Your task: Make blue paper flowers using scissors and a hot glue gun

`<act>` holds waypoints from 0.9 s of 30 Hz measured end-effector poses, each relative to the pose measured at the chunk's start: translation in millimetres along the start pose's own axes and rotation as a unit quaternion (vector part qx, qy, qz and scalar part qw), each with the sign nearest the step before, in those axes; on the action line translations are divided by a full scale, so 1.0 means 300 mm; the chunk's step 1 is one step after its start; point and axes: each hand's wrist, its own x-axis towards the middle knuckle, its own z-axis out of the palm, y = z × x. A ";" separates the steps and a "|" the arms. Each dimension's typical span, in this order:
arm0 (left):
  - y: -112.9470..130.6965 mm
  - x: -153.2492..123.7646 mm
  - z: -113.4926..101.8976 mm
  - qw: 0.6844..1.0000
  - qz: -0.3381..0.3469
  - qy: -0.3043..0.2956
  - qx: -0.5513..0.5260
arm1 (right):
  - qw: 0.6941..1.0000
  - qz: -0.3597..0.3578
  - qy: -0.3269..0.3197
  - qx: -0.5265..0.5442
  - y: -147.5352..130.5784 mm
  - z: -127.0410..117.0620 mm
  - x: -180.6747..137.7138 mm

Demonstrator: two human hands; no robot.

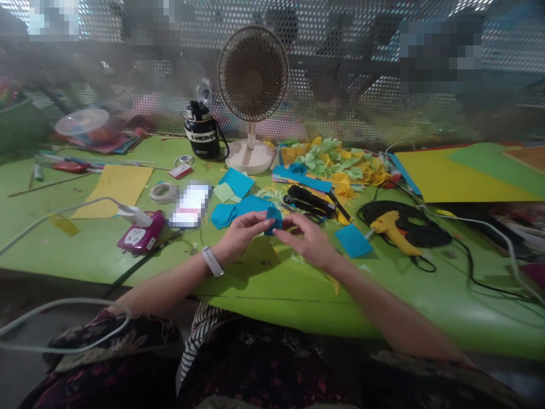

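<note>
Between my hands is a small folded piece of blue paper [273,220], held up above the green table [170,264]. My left hand [242,234], with a white band at its wrist, pinches the paper's left side between thumb and fingers. On the other side my right hand [307,238] has its thumb and fingertips closed on the paper's right edge. Behind the hands lie more blue paper squares [237,182] and a small blue stack [223,216]. A single blue square [353,240] lies to the right of my right hand. A black stapler [311,201] rests just beyond it.
A yellow glue gun [395,232] lies on a coiled black cable at right. At the back stand a fan [252,74] and a black jug [202,130], beside a heap of cut paper pieces [336,159]. A phone [190,205] and purple power adapter [142,233] are left.
</note>
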 end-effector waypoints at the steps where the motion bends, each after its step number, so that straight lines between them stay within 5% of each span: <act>1: -0.001 -0.002 0.003 1.000 -0.006 -0.006 -0.013 | 1.000 -0.008 -0.026 0.005 0.004 0.006 0.000; 10: 0.040 -0.014 -0.016 0.997 -0.049 0.011 0.064 | 0.998 0.023 -0.021 0.060 0.022 -0.001 0.014; 14: 0.095 0.011 -0.055 0.987 -0.062 -0.061 0.136 | 0.990 0.074 -0.111 0.052 0.012 -0.038 0.023; 19: 0.136 0.065 -0.122 0.986 0.051 0.076 0.142 | 0.971 0.118 -0.202 -0.049 0.020 -0.069 0.031; 22: 0.145 0.094 -0.155 0.960 0.106 0.126 0.226 | 0.951 0.098 -0.238 -0.172 0.024 -0.063 0.031; 25: 0.165 0.109 -0.180 0.912 0.163 0.156 0.343 | 0.935 0.072 -0.149 -0.312 0.022 -0.057 0.032; 27: 0.189 0.108 -0.193 0.843 0.200 0.188 0.463 | 0.931 0.061 -0.090 -0.350 0.021 -0.060 0.035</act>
